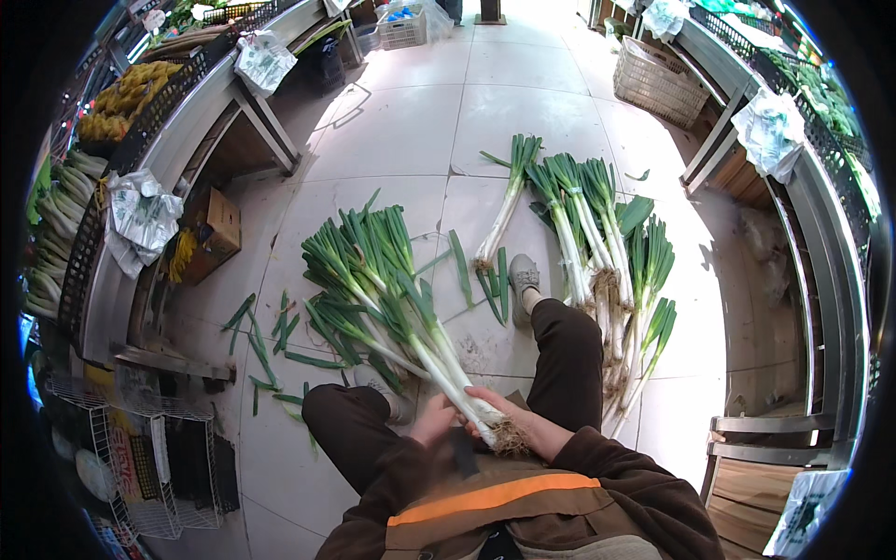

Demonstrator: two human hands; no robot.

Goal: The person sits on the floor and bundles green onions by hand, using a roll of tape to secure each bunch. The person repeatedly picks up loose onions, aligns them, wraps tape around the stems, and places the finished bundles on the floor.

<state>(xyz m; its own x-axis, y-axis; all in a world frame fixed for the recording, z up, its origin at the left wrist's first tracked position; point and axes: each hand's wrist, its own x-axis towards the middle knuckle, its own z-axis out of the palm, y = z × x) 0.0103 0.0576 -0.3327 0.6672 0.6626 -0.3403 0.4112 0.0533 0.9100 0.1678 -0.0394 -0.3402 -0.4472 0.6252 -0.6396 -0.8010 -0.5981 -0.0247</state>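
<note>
My right hand (509, 414) grips the white stalks of a few long green onions (444, 362) just above their brown, stringy roots. My left hand (431, 420), slightly blurred, is at the other side of the same stalks; its fingers are partly hidden beneath them. The roots point towards my apron (490, 500). The held onions' green tops reach over a loose pile of more green onions (350, 262) on the floor between my legs. By my right leg lie several tied bundles of green onions (579, 231). A single smaller bunch (502, 213) rests beyond my right shoe (524, 283).
Trimmed green leaves (262, 357) litter the tiled floor. Vegetable shelves (161, 98) line the left; another display shelf (791, 140) runs along the right. A cardboard box (218, 234) sits under the left shelf, near a wire rack (164, 469). A plastic crate (658, 84) stands farther off.
</note>
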